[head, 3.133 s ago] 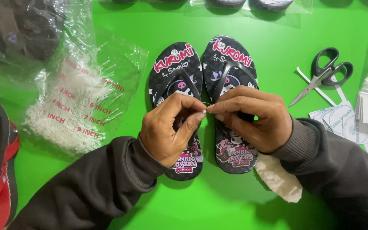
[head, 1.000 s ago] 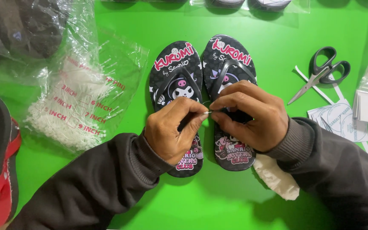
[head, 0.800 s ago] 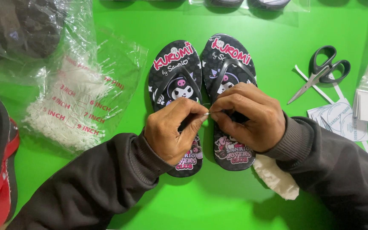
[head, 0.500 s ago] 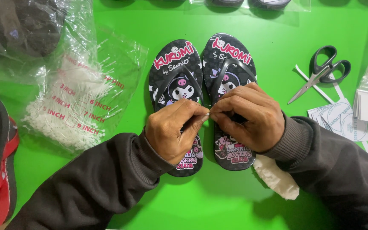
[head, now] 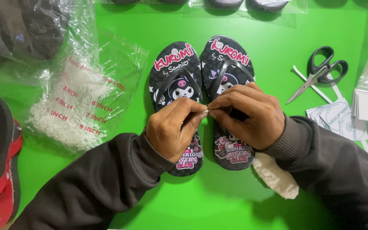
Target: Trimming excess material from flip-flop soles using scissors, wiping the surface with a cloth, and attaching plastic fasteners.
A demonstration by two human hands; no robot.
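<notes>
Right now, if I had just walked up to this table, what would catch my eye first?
Probably the pair of black cartoon-print flip-flops lying side by side in the middle of the bright green table. Over them the left hand and right hand meet fingertip to fingertip, pinching something too small to make out. Scissors lie to the right, a clear bag of white ties to the left.

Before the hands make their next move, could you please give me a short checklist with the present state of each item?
1. Pair of black cartoon-printed flip-flops lying side by side, flat on the green table: ok.
2. Left hand and right hand meeting fingertip to fingertip between the flip-flops: ok.
3. Something thin pinched between the fingertips: cannot tell what it is.
4. Black-handled scissors lying apart from both hands: ok.
5. Clear plastic bag of white fastener strips within view on the left: ok.
</notes>
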